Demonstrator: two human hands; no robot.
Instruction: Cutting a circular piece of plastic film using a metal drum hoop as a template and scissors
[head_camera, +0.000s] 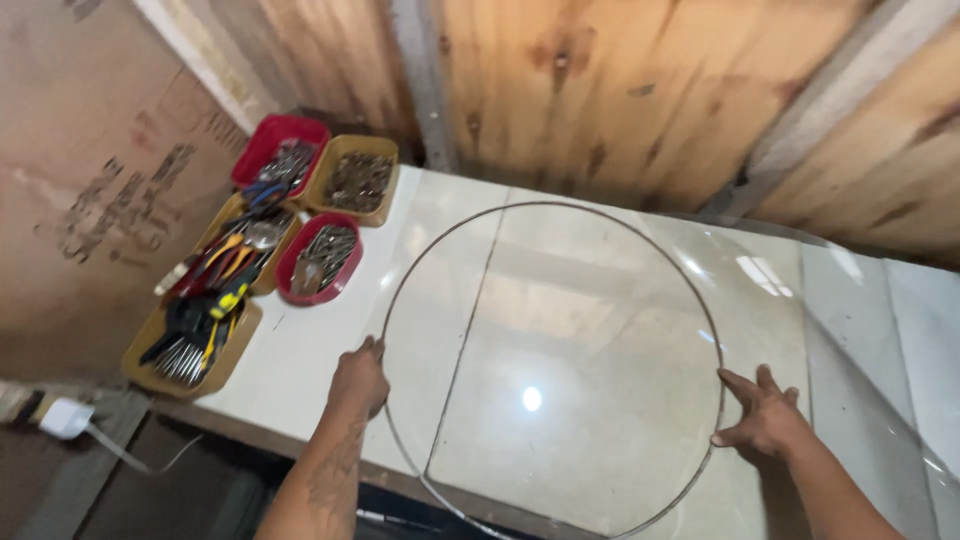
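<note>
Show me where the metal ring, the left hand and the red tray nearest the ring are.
metal ring (560, 206): head view, top of the wire hoop.
left hand (360, 378): head view, back of the hand gripping the ring.
red tray (345, 283): head view, its right rim.

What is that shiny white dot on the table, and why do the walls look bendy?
In the head view, the dot is lamp glare reflected inside the round metal hoop that the left hand and right hand grip; paler glare streaks the clear plastic sheet. The wide lens curves the wooden plank wall near the edges.
</note>
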